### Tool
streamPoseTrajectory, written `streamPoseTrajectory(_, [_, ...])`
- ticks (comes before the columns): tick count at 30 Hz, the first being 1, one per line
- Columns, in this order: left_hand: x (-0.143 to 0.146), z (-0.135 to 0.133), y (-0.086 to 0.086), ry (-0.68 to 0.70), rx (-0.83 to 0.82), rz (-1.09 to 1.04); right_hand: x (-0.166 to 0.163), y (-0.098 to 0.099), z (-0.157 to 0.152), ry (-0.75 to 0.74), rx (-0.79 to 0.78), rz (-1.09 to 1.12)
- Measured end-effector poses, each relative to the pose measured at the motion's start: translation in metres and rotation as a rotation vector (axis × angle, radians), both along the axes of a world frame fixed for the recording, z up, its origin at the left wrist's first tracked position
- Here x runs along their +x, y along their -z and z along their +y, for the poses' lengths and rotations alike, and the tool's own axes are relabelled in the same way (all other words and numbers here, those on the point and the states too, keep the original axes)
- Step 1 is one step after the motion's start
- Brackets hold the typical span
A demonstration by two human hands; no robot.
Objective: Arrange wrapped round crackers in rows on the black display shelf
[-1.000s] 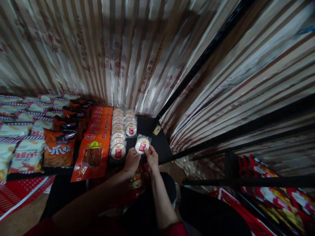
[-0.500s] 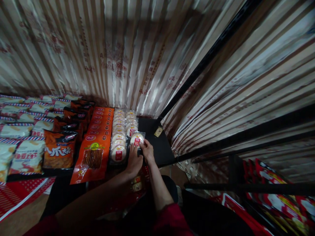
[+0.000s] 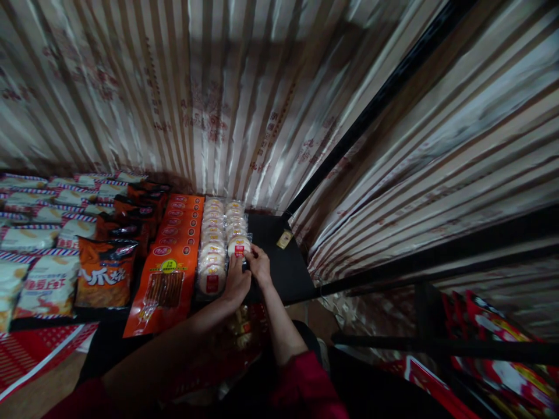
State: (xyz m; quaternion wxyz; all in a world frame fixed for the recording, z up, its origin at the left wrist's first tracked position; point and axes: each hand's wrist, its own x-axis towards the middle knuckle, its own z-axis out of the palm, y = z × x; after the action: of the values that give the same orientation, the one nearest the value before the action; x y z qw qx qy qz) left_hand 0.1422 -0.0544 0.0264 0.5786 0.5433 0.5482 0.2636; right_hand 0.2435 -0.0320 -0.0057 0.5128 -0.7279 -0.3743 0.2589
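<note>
Between my two hands is a round white cracker in a clear wrapper with a red label [image 3: 239, 247], at the near end of the right-hand row of crackers [image 3: 234, 214]. My left hand [image 3: 237, 285] has its fingers on the packet's lower edge. From the right, my right hand [image 3: 259, 265] pinches the same packet's edge. Close on the left runs a second row of wrapped crackers [image 3: 212, 256], overlapping one another. Both rows lie on a black shelf [image 3: 271, 273].
Orange flat snack packs [image 3: 174, 250], orange-black chip bags [image 3: 105, 273] and white snack bags [image 3: 47, 285] fill the shelf leftward. A small yellowish packet [image 3: 285, 238] lies near the right corner. A black post [image 3: 332, 157] rises behind; red packs [image 3: 502, 331] sit lower right.
The cracker packet has been lowered from slightly above the shelf onto the right row, both hands still on it. The view has shifted a little.
</note>
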Motion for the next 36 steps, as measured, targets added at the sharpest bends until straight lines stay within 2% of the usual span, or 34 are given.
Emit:
streamPoseTrajectory(5, [0.002, 0.005, 0.002, -0.033, 0.001, 0.028, 0.003, 0.004, 0.006, -0.009, -0.001, -0.069])
streamPoseTrajectory(11, [0.003, 0.005, -0.002, -0.034, 0.017, -0.013, 0.003, 0.009, 0.008, -0.049, -0.005, -0.05])
streamPoseTrajectory(17, [0.003, 0.005, -0.004, -0.074, 0.027, -0.045, 0.0, 0.011, 0.006, -0.012, 0.004, -0.091])
streamPoseTrajectory(24, [0.003, 0.004, -0.004, -0.027, 0.072, -0.003, -0.001, 0.012, 0.006, -0.015, 0.045, -0.069])
streamPoseTrajectory(29, [0.006, 0.008, 0.001, -0.032, 0.051, 0.002, -0.001, 0.01, 0.005, 0.004, 0.015, -0.123])
streamPoseTrajectory(36, [0.003, 0.004, 0.006, 0.055, 0.121, 0.027, 0.002, 0.012, 0.004, -0.006, 0.049, -0.028])
